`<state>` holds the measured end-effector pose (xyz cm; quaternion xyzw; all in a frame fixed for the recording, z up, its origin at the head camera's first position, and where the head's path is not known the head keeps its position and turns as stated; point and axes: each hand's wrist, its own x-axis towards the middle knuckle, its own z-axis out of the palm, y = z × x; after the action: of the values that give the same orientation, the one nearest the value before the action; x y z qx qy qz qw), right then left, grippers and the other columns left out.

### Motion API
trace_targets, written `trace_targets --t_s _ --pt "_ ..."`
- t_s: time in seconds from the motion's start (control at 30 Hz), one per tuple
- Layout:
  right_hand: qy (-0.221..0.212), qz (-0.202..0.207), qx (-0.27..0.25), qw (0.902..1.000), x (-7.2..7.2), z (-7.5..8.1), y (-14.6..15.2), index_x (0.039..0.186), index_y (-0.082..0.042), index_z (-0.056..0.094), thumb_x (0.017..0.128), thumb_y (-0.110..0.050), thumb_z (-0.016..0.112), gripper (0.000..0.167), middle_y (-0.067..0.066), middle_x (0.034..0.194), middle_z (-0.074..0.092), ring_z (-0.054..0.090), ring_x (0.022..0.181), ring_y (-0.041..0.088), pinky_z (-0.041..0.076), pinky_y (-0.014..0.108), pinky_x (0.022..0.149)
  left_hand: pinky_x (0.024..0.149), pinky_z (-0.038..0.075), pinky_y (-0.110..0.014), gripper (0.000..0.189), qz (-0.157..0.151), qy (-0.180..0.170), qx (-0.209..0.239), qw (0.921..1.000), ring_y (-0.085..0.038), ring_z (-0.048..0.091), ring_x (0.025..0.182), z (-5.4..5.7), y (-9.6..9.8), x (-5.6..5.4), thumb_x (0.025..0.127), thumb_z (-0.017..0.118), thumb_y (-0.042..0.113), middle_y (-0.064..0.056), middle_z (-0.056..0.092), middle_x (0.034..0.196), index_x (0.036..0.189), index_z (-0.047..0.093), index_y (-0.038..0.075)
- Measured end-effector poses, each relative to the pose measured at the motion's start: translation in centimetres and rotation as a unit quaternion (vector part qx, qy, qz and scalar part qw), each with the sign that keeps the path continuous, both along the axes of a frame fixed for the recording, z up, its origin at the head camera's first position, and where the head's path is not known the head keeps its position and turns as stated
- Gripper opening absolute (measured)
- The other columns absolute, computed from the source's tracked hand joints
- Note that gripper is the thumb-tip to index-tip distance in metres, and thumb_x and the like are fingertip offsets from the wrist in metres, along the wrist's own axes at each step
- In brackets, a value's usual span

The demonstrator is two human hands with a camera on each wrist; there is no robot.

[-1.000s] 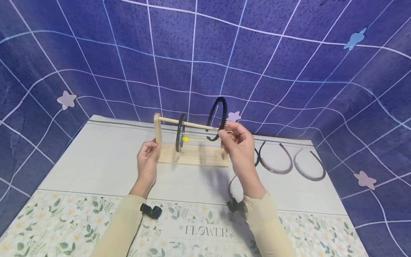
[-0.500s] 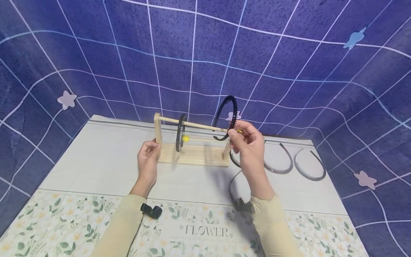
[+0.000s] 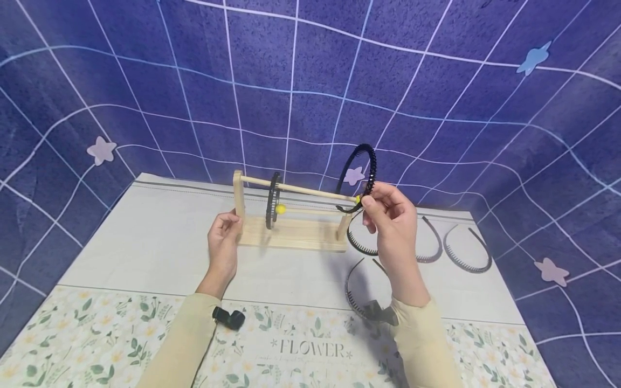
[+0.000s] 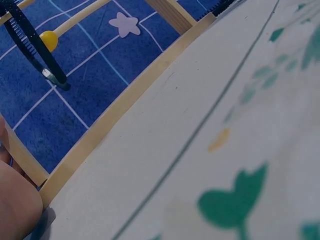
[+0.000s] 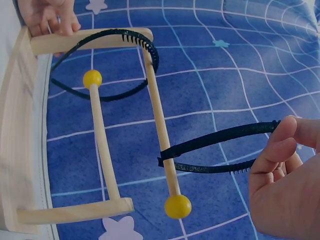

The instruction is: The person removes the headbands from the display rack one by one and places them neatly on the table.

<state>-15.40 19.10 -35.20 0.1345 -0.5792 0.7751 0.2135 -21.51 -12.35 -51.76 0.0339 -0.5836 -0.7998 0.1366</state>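
My left hand [image 3: 224,234] grips the left upright [image 3: 239,196] of a wooden rack [image 3: 291,233]. From its upper rod [image 3: 310,191] hangs one black toothed headband [image 3: 270,210]. Beside it is the yellow ball [image 3: 281,209] that tips the lower rod [image 5: 103,140]. My right hand [image 3: 398,221] pinches a second black headband [image 3: 372,167] by its curved band, near the upper rod's free end. Its two tips lie at that rod in the right wrist view, just inboard of the yellow end ball [image 5: 178,206]; whether they touch it I cannot tell.
Several more headbands lie on the white tabletop [image 3: 160,248] to the right: a black headband [image 3: 364,251] behind my right wrist, a thin headband [image 3: 350,296] nearer me, and a grey headband [image 3: 468,268] farthest right. A blue gridded cloth [image 3: 310,70] rises behind the table.
My right hand has moved right along the upper rod with the headband, out to the yellow end ball, which now shows. My left hand and the rack have stayed put.
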Motion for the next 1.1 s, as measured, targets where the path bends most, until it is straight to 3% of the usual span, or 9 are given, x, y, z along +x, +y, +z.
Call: trace_targets --t_s 0.3,0.6,1.1 --pt "0.008 -0.007 -0.012 0.9999 0.3 0.2 1.3 0.101 -0.011 0.078 0.096 0.015 0.065 0.030 -0.001 0.091 0.075 0.055 0.056 0.007 0.039 0.015 0.046 0.133 0.036 -0.052 0.013 0.004 0.003 0.000 1.0000 -0.032 0.049 0.155 0.1 0.0 0.1 0.111 0.059 -0.003 -0.007 0.059 0.152 0.104 0.061 0.007" --pt "-0.002 -0.027 -0.022 0.9994 0.2 0.3 2.6 0.099 -0.010 0.078 0.096 0.017 0.065 0.030 0.000 0.086 0.072 0.056 0.056 0.005 0.042 0.013 0.045 0.136 0.033 -0.048 0.016 -0.009 -0.010 -0.032 0.9994 -0.028 0.045 0.160 0.0 -0.1 0.1 0.115 0.058 0.007 -0.013 0.053 0.165 0.104 0.061 0.019" --pt "-0.018 -0.034 -0.022 0.9990 0.4 0.2 4.5 0.102 -0.008 0.078 0.099 0.016 0.063 0.028 0.000 0.088 0.069 0.054 0.056 0.007 0.040 0.014 0.046 0.136 0.034 -0.046 0.014 -0.009 -0.011 -0.024 0.9996 -0.027 0.045 0.160 0.2 0.0 0.2 0.114 0.060 0.006 -0.012 0.054 0.163 0.105 0.062 0.016"
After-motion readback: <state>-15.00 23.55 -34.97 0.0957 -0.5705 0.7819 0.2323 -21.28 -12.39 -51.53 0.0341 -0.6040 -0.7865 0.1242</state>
